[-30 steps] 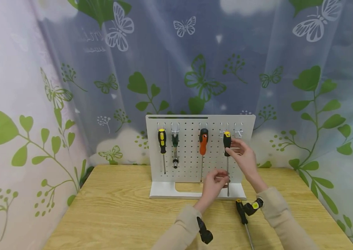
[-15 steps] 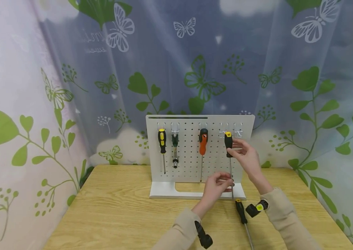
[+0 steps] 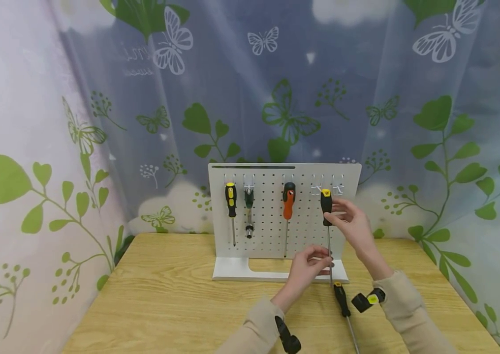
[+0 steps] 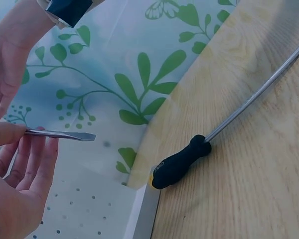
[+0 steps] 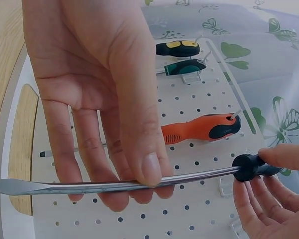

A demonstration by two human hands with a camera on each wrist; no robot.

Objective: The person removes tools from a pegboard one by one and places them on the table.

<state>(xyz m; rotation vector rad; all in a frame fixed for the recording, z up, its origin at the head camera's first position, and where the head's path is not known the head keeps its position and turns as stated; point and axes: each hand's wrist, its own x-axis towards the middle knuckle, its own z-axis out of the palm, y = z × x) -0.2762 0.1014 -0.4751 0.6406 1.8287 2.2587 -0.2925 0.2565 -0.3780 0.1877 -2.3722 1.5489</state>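
Observation:
A flat-blade screwdriver with a black handle and yellow end hangs tip-down in front of the white pegboard, its top just below a wire hook. My right hand pinches the lower handle between thumb and fingers. Lower on the steel shaft, my left hand pinches it between thumb and fingertips. The flat tip sticks out past the left fingers in the left wrist view. Another black-handled screwdriver lies on the table, its yellow end by the pegboard's base.
Still on hooks are a yellow-black screwdriver, a green-handled driver and an orange screwdriver. A bare hook sits at the board's upper right. Patterned curtains surround the wooden table.
Both hands have moved the screwdriver slightly right, down and away from the hook. Its tip has dropped toward the screwdriver on the table, which has not moved.

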